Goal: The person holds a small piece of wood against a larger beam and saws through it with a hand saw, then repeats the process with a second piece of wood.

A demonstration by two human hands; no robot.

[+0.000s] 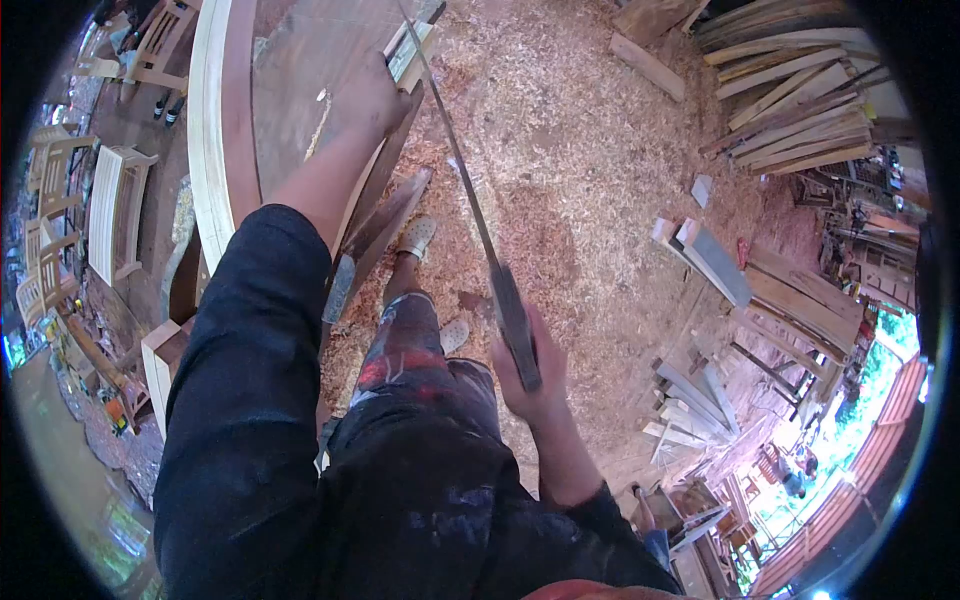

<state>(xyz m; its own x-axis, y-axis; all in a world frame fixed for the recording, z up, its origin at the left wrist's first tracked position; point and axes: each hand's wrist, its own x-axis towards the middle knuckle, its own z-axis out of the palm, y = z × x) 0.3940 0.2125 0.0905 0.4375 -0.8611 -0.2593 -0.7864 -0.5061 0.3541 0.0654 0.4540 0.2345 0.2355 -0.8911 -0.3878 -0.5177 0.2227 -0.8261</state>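
Observation:
My right hand (528, 368) is closed round the dark handle of a handsaw (480, 225), seen nearly edge-on, its long thin blade running up toward the top of the view. Its far part passes beside a pale wooden piece (412, 58) at the workbench edge. My left hand (378, 98) lies against that piece, fingers bent and partly hidden, apparently pressing or gripping it. The workbench (310, 60) has a brown top, and a long curved pale board (208, 130) lies along its left side.
Wood shavings (560, 200) cover the floor. Stacked boards (800, 100) lie at upper right, with more timber (800, 300) below them. Slatted wooden benches (115, 210) stand at left. My feet are beside the workbench. Other people (790, 475) are far off at lower right.

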